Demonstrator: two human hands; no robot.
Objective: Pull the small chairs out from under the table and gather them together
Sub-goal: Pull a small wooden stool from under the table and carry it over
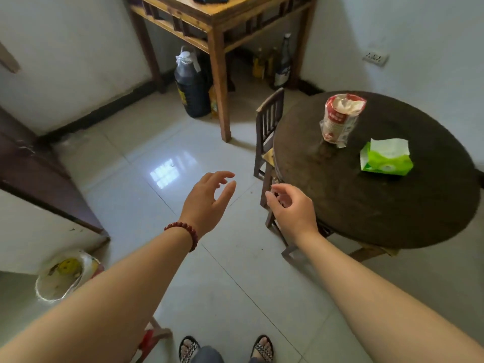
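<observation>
Small dark wooden chair is sitting tucked w/ its seat under the left edge of the round table, slatted back sticking up just beside the rim. A 2nd chair seems to be nearer, its legs showing under the table edge, mostly hidden behind the right hand.

Right hand is hovering in front of that nearer chair, fingers loosely curled and half open, holding nothing; can't tell if fingertips are touching wood. Left hand is reaching over bare floor tiles, fingers spread and slightly bent, also empty.

Probably the reach-in step, nothing pulled out yet. To do it well: grab the top rail of the chair back w/ a full wrap, not just fingertips, and draw straight away from the table so the legs aren't catching the table frame. Slide low rather than tip it. Cup pack and tissue pack are sitting on the tabletop, so avoid bumping the rim. Open floor at left looks like a good gathering spot.
</observation>
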